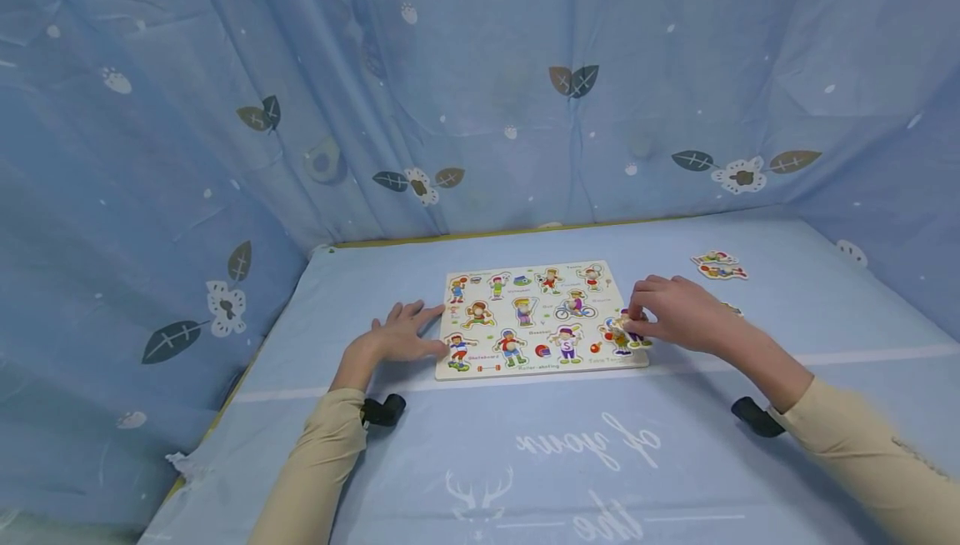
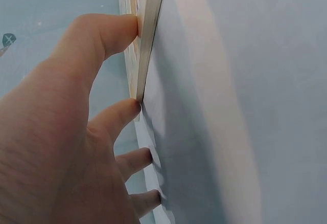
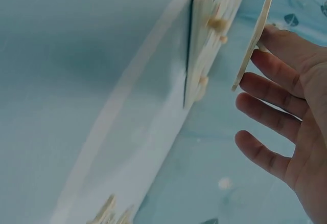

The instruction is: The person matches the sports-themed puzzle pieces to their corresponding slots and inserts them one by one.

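Printed white lettering and a deer motif are lying nearest the viewer on the blue cloth (image 1: 525,462) covering the worktop, between two beige sleeves. Beyond them, the left hand (image 1: 401,337) is lying flat with fingers (image 2: 120,114) released and spread, their tips pressing against the left edge of the puzzle board (image 1: 536,320); the judgement is that this hand is bracing the board so it does not slide. The board is sitting flat at mid-worktop, most cut-outs filled with sports figures. At its near right corner, the right hand (image 1: 678,312) is pinching a flat puzzle piece (image 1: 624,330) by fingertip and thumb, holding it tilted just above the board rather than seated, apparently to align it with a recess. Further right, loose pieces (image 1: 720,266) are lying well apart from the board. Farthest off, a blue leaf-patterned curtain (image 1: 480,95) is enclosing the worktop.
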`<control>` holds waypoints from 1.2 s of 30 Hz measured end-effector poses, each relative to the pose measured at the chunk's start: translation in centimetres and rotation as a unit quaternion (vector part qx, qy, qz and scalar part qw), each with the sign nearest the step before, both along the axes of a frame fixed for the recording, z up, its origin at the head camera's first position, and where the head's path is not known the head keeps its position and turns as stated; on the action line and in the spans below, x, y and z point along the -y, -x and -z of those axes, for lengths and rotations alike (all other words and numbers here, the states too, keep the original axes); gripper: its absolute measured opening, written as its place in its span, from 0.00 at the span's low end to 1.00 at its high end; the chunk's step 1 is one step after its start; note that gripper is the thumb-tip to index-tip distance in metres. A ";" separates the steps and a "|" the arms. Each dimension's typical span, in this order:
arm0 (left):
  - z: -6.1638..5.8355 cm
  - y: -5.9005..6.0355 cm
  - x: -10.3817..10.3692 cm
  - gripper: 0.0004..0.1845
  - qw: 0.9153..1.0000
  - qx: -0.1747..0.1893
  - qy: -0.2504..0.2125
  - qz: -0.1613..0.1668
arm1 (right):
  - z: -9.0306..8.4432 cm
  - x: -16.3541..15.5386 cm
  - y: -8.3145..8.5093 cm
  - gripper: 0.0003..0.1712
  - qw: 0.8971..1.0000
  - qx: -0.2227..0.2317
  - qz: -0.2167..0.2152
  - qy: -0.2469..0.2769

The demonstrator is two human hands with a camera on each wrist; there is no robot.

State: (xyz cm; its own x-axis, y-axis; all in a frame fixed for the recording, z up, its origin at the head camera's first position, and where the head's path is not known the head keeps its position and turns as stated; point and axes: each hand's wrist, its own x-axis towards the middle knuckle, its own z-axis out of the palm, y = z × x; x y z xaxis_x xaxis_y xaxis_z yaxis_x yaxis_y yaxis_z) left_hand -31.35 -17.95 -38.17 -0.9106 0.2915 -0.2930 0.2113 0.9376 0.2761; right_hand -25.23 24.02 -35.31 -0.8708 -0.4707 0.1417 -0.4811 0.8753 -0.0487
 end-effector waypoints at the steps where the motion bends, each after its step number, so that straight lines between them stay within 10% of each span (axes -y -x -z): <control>1: 0.0 0.0 0.0 0.45 1.000 0.000 0.000 0.000 | 0.1 0.4 0.1 0.07 1.000 0.000 -0.003 0.001; 36: 0.0 0.0 0.0 0.45 1.000 -0.006 0.005 0.005 | 1.9 7.9 2.1 0.10 0.997 0.074 -0.027 0.002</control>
